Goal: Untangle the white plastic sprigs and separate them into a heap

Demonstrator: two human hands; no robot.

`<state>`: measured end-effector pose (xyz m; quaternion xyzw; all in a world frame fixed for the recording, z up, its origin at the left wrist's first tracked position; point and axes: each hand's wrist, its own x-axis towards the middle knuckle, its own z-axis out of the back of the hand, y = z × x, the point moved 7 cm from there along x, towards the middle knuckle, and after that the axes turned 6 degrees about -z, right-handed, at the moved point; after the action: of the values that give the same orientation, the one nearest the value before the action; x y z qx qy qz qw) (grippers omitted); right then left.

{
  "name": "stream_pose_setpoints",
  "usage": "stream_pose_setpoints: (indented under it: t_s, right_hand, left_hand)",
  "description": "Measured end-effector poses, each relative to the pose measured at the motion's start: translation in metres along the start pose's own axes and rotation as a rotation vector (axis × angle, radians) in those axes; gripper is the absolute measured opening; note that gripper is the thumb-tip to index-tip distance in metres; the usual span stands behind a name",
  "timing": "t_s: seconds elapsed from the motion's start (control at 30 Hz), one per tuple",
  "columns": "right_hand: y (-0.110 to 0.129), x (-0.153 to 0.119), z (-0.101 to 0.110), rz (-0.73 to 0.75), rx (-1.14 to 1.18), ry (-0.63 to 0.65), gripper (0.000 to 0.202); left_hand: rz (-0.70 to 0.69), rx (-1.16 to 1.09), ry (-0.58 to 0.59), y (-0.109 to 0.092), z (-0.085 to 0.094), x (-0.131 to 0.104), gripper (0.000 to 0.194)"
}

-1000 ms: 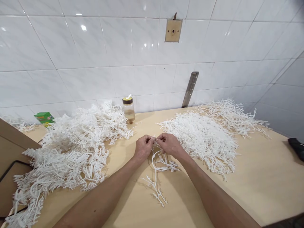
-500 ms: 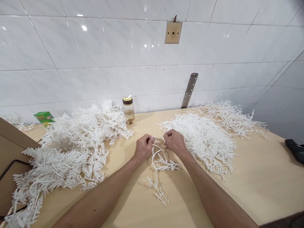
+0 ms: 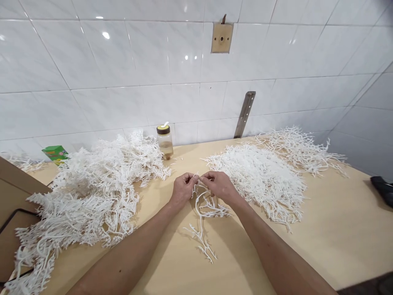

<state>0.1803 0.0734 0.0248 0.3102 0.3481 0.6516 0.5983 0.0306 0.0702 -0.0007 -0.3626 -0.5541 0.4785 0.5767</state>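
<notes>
A white branching plastic sprig (image 3: 201, 211) hangs from my hands, its thin forked twigs trailing down over the table. My left hand (image 3: 184, 188) is closed, thumb and forefinger pinching the sprig's upper end. Close against it, my right hand (image 3: 218, 185) is also closed, its fingertips pinched on the sprig near the same spot. The exact point between the fingertips is too small to make out. To the left lies a large tangled heap of white sprigs (image 3: 92, 192); right of my hands is a flatter, more even pile of white sprigs (image 3: 260, 176).
A looser bunch of white sprigs (image 3: 297, 147) lies at the back right. By the wall stand a jar with a dark lid (image 3: 166, 143) and a perforated metal bar (image 3: 245, 114). A green box (image 3: 55, 154) and cardboard (image 3: 18, 184) are left; a black object (image 3: 383, 190) is right.
My right hand has moved left to meet my left hand, and its fingertips now pinch at the sprig's upper end. The view has shifted slightly.
</notes>
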Motion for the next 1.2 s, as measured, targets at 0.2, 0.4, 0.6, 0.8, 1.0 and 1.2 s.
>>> stream_pose_setpoints:
  t_s: [0.2, 0.4, 0.6, 0.8, 1.0, 1.2]
  right_hand:
    - [0.001, -0.001, -0.003, -0.002, -0.070, -0.035, 0.021]
    - [0.005, 0.002, -0.011, 0.057, -0.246, -0.145, 0.018]
    - [-0.016, 0.008, 0.012, -0.117, -0.188, -0.278, 0.011]
    - [-0.020, 0.009, 0.023, -0.072, -0.019, -0.315, 0.018]
    - [-0.003, 0.001, -0.010, 0.019, 0.009, 0.075, 0.029]
    - [-0.005, 0.002, -0.012, 0.012, -0.024, 0.038, 0.020]
  left_hand:
    - [-0.019, 0.019, 0.012, -0.001, -0.001, 0.000, 0.027]
    - [-0.099, 0.153, -0.044, -0.008, 0.003, -0.003, 0.021]
    - [-0.087, 0.042, -0.058, -0.010, 0.004, -0.004, 0.026]
    - [0.011, -0.061, -0.023, 0.004, 0.002, 0.000, 0.031]
    - [-0.014, -0.063, -0.020, 0.007, 0.002, 0.003, 0.026]
    - [-0.027, -0.032, -0.013, 0.004, 0.001, 0.003, 0.022]
